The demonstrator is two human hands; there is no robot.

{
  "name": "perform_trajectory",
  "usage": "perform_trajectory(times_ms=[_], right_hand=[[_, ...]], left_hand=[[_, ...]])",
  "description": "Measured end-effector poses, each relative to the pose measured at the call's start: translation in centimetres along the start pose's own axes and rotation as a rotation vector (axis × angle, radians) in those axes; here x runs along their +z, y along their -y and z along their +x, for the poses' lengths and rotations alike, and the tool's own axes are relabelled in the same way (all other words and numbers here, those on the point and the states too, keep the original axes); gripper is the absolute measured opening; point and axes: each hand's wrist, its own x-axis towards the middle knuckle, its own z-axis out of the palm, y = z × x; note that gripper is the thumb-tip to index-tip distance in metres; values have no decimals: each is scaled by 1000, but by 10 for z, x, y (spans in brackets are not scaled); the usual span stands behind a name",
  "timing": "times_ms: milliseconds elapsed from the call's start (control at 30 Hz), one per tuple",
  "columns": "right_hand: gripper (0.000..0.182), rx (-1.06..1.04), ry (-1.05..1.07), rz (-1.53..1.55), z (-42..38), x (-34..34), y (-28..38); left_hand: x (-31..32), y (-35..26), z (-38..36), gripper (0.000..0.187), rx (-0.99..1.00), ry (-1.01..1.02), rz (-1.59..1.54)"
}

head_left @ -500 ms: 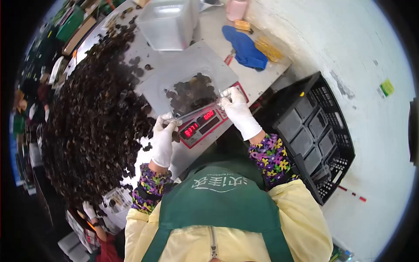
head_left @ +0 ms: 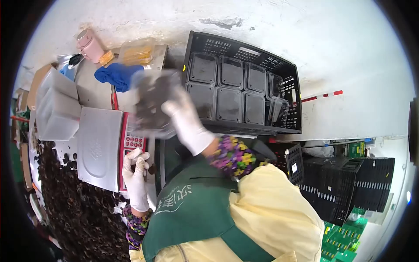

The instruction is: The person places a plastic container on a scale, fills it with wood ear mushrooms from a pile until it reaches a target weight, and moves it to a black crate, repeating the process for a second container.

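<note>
Up close, one white-gloved left hand has its fingers half curled at the front edge of one red-and-silver weighing scale, a dark scrap beside them, gripped or not I can't tell, with one broad heap of dark brown crinkled pieces alongside. Over to the one white-gloved right hand, fingers closed on one clear plastic tub of dark pieces, blurred, held up between scale and crate! Beyond, one black slatted plastic crate shows six flat clear-lidded square tubs, two more crowding its right end, and farther left lie one crumpled blue cloth and one pink flask.
</note>
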Motion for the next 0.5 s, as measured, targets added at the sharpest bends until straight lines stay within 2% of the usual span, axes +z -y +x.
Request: perform_trajectory(times_ms=[67, 133, 200, 233, 300, 333, 400, 433, 467, 500], right_hand=[[67, -177, -155, -302, 30, -59, 24], [66, -95, -295, -253, 56, -108, 53], [63, 158, -381, -135, 80, -135, 74], [63, 149, -381, -134, 96, -142, 69], [59, 136, -327, -558, 129, -183, 41], [56, 165, -232, -704, 155, -223, 9], [52, 73, -148, -1255, 158, -243, 27], [43, -73, -166, -1405, 158, -272, 29], [34, -43, -283, -1591, 146, -281, 52], [31, -128, -465, -1707, 146, -324, 51]], left_hand=[[-5, -9, -3, 17, -76, -139, 72], [-17, 1, -3, 16, -63, -237, -57], [-29, 9, -6, 16, -44, -318, -67], [-30, 9, -6, 18, -41, -347, -57], [-31, 13, -7, 19, -42, -324, -53], [-29, 9, -8, 19, -37, -320, -42], [-33, 13, -12, 19, -52, -336, -25], [-37, 13, -14, 19, -62, -353, -33], [-41, 14, -16, 19, -76, -369, -43], [-47, 18, -19, 20, -77, -385, -20]])
